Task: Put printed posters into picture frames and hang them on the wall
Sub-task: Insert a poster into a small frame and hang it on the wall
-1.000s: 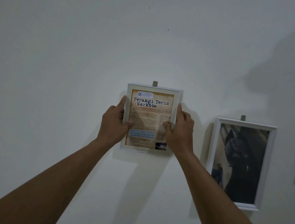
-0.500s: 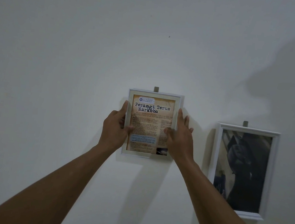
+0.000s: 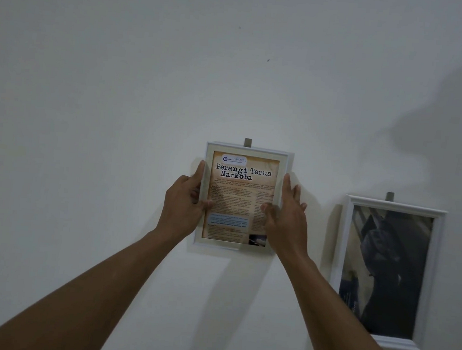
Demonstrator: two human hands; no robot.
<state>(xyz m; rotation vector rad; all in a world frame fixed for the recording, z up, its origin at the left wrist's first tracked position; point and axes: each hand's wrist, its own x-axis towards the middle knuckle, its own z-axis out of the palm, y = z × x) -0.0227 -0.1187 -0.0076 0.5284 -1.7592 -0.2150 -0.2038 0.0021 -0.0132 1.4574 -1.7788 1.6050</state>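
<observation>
A small white picture frame (image 3: 247, 151) holds a tan poster headed "Perangi Terus Narkoba" (image 3: 241, 192) and sits flat against the white wall (image 3: 118, 109), just below a grey wall hook (image 3: 247, 142). My left hand (image 3: 184, 205) grips the frame's left edge, thumb on the glass and fingers behind. On the right edge, my right hand (image 3: 286, 217) holds the frame with its thumb on the glass and its fingers spread along the side.
A larger white frame (image 3: 433, 276) with a dark poster hangs from its own grey hook (image 3: 389, 196) to the right, about a hand's width away. A small dark mark (image 3: 268, 60) dots the wall above.
The frame and both hands sit lower in the view, as does the hung frame on the right, so the camera tilted up. My right fingers have spread a little along the edge.
</observation>
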